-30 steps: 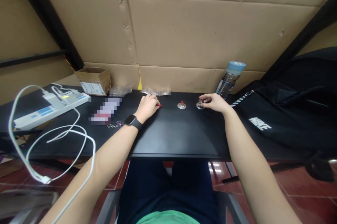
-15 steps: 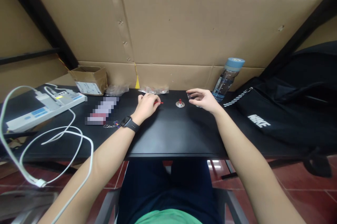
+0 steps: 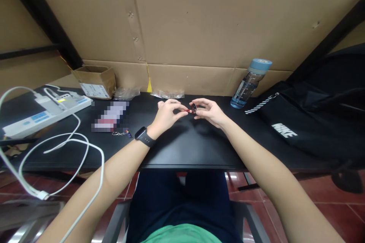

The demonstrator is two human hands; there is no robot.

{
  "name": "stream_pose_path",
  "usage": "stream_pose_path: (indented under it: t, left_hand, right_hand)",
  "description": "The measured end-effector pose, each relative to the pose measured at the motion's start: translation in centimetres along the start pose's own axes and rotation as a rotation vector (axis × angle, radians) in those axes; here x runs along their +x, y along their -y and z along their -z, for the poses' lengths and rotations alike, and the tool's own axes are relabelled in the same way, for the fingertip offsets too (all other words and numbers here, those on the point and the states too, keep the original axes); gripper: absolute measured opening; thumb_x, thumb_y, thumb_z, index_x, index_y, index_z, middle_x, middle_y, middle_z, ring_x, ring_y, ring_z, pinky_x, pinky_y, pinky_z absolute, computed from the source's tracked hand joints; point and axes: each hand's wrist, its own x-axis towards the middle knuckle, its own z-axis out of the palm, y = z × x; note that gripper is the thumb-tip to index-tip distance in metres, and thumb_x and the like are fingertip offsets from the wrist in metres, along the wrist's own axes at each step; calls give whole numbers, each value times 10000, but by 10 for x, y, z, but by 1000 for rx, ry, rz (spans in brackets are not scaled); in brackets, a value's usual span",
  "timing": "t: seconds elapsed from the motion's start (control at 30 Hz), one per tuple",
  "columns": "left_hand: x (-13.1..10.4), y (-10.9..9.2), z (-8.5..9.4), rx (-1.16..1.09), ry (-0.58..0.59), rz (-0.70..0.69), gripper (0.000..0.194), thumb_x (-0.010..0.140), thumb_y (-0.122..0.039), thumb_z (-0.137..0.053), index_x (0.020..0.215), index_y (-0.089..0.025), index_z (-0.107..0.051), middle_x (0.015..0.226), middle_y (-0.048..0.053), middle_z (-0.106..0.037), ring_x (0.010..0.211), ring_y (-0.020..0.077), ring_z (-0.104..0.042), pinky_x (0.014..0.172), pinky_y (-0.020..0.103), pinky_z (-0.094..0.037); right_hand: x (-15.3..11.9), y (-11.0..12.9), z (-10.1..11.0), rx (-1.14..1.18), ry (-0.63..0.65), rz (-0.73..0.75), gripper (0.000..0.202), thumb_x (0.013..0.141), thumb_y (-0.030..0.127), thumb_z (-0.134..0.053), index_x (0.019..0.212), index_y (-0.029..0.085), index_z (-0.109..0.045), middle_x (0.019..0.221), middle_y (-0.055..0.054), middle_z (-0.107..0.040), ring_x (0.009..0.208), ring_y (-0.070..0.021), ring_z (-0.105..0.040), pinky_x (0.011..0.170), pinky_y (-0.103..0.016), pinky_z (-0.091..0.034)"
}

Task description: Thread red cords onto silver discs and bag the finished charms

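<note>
My left hand [image 3: 170, 114] is closed in a pinch over the middle of the black table [image 3: 182, 148]. A thin red strand, perhaps cord [image 3: 188, 111], sticks out of its fingertips to the right. Facing it, my right hand [image 3: 210, 111] grips a small round shiny metal disc [image 3: 194, 108] by its edge, tilted up off the tabletop. The red strand's end meets or nearly touches the disc; whether the two are joined I cannot tell.
Right of my hands stand a blue-capped water bottle [image 3: 248, 83] and a black bag [image 3: 308, 121]. On the left are a power strip [image 3: 25, 119] with white cables, a pixelated flat item [image 3: 111, 116], a keychain [image 3: 125, 133] and a cardboard box [image 3: 95, 83]. Clear plastic bags [image 3: 168, 94] lie along the cardboard wall.
My right hand has moved left and now grips the metal disc; the disc with a red loop that lay on the table no longer lies there. My left hand has shifted right, bringing the red strand to it.
</note>
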Motion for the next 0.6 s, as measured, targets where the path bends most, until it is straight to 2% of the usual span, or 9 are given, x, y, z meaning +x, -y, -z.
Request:
stream_pose_path:
  t: [0.13,0.4,0.6]
  left_hand:
    - [0,-3,1,2,27,-23,132,975,-372,-701,946,-282,-794,1075,18,-798,1163,267,-634,1038,462,-356]
    - [-3,-4,-3,67,39,-53,181,1057,-353,-551,1013,-244,-688,1149,25,-765,1151,242,-617,974,416,-317]
    - [-3,-4,-2,51,17,-45,95,983,-304,-665,943,-238,-720,1154,27,-762,1199,256,-610,991,416,-312]
  right_hand:
    - [0,0,-8,12,6,11,536,701,312,-935,1199,285,-737,1333,-67,-701,1034,-217,-711,755,-353,-702]
    - [0,-3,-15,22,28,18,515,694,315,-941,1166,273,-739,1303,-65,-712,1013,-213,-721,742,-331,-683]
    - [1,-5,-15,20,37,31,517,675,283,-953,1149,263,-750,1290,-63,-720,971,-198,-722,757,-317,-661]
